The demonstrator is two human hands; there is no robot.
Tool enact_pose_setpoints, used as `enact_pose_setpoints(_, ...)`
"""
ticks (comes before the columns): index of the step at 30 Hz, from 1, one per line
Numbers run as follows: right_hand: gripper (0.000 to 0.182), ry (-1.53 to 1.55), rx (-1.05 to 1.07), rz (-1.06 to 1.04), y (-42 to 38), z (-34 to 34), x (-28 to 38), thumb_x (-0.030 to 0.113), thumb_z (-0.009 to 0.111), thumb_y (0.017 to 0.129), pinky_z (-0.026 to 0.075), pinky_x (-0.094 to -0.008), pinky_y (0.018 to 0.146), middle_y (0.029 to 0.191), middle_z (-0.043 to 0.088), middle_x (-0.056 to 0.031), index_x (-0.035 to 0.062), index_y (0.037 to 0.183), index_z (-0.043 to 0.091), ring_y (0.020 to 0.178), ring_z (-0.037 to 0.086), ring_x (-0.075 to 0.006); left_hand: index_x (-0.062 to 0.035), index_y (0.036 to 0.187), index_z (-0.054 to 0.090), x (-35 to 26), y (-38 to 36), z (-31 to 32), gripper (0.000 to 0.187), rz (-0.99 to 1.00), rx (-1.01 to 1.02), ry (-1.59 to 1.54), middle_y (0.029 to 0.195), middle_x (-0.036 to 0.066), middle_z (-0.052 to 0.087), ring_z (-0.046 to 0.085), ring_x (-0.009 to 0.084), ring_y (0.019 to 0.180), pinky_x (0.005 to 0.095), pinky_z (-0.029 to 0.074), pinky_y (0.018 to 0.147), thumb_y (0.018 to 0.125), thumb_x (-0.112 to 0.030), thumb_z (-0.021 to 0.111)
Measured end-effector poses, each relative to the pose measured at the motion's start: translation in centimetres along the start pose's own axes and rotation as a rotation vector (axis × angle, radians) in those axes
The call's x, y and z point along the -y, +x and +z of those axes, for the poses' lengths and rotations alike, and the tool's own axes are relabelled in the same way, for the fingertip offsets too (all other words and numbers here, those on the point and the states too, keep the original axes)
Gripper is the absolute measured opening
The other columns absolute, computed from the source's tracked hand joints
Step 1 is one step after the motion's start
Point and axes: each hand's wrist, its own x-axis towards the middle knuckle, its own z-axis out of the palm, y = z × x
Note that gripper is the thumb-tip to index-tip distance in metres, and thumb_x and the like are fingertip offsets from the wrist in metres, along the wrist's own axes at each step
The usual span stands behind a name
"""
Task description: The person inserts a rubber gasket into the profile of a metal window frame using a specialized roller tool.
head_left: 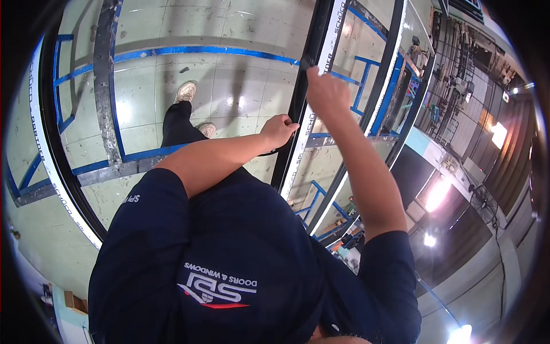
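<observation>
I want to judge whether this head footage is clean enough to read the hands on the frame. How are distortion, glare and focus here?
Head view: strong fisheye bends the black frame bar and leaves dark corners; bright lamps blow out at right, with glare patches on the floor; the left hand looks sharp, the right hand slightly soft; both rest on the bar, though the grip itself is hard to read.

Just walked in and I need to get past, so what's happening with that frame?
A person in a dark blue work shirt stands over a long black frame profile wrapped in white printed film. The left hand grips the profile's edge, and the right hand rests farther along it, closed. More frames edged in blue tape lie flat on the floor around the person's feet.
</observation>
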Motion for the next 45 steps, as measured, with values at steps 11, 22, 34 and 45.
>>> enact_pose_setpoints(11,0.049,-0.036,0.027,-0.004,-2.5,1.1,2.7,0.015,0.052,0.093,0.059,-0.0411,0.065,0.1,0.069,-0.0202,-0.0001,0.139,0.044,0.083,0.072,-0.033,-0.0013,0.094,0.068,0.9,0.6,0.3,0.031,0.063,-0.072,0.012,0.087,0.013,0.071,0.067,0.0268,0.08,0.0367,0.051,0.075,0.091,-0.032,0.066)
enact_pose_setpoints(22,0.063,0.073,0.097,0.001,-7.0,3.8,3.4,0.02,0.064,0.088,0.059,-0.0406,0.067,0.101,0.067,-0.0214,-0.0054,0.141,0.04,0.082,0.072,-0.0332,-0.0001,0.1,0.067,4.0,2.6,1.7,0.025,0.18,-0.07,-0.052,0.095,0.015,0.072,0.068,0.028,0.087,0.0355,0.051,0.078,0.091,-0.023,0.063)
enact_pose_setpoints(34,0.027,0.108,-0.021,-0.027,-5.5,3.1,1.5,0.013,0.05,0.093,0.058,-0.043,0.066,0.088,0.072,-0.017,0.0033,0.118,0.058,0.08,0.072,-0.0345,0.0003,0.091,0.07,2.7,-5.8,1.1,0.031,0.008,0.09,0.318,0.087,0.01,0.074,0.068,0.0228,0.08,0.035,0.051,0.078,0.096,-0.026,0.054)
enact_pose_setpoints(45,0.017,0.114,-0.18,-0.064,-11.0,8.3,3.0,0.012,0.049,0.094,0.057,-0.0423,0.06,0.078,0.072,-0.0146,0.0034,0.102,0.062,0.075,0.073,-0.0318,0.0018,0.093,0.068,10.1,-7.4,3.1,0.023,-0.07,0.073,0.131,0.08,0.007,0.072,0.061,0.0116,0.063,0.0279,0.048,0.058,0.095,-0.022,0.065)
